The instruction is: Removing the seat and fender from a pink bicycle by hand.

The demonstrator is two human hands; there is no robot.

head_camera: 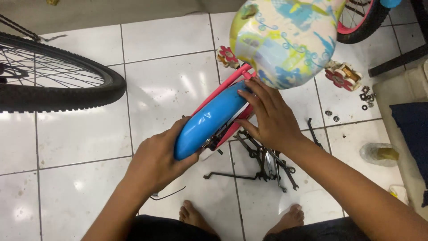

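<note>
A small pink bicycle frame (221, 87) stands below me with a blue mudguard (213, 117) over its rear. My left hand (158, 156) grips the near end of the blue mudguard. The fingers of my right hand (269, 117) rest on its far end, just under a colourful patterned seat (285, 38). Flower-shaped pedals (228, 56) (341, 75) stick out on both sides of the frame.
A large black bicycle wheel (58, 80) lies at the left. Several wrenches and spanners (267, 163) lie on the white tiled floor under my right arm. Loose nuts (366, 96) and a plastic bottle (378, 154) are at the right. Another small wheel (359, 20) is top right. My bare feet (240, 218) are at the bottom.
</note>
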